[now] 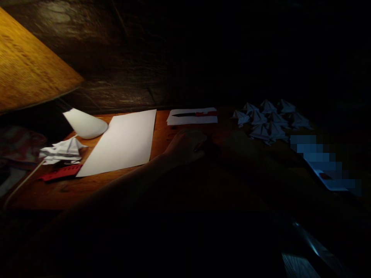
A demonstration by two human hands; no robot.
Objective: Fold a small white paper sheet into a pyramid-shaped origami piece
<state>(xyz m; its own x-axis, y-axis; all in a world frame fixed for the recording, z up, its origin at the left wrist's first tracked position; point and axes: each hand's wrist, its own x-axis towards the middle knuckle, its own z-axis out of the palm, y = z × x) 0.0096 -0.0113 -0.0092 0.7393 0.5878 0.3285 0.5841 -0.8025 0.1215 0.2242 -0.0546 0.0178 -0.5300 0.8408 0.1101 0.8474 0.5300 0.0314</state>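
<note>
My left hand (187, 144) rests low over the middle of the wooden table, its fingers curled in. Whatever those fingers hold, if anything, is lost in shadow. Close by on the right, my right hand (236, 142) is barely visible, and darkness covers its fingers. Just beyond both hands lies a knife (205, 114) with a red handle and dark blade, on a small stack of white paper (174, 119). A large white sheet of paper (124, 139) lies flat to the left of my left hand.
Several folded white paper pieces (268, 131) stand at the back right. At the left are a lampshade (31, 65), a white rounded lamp-like object (87, 125), another folded paper piece (65, 150) and a red object (62, 172). A bluish lit, pixelated device (324, 173) is at the right.
</note>
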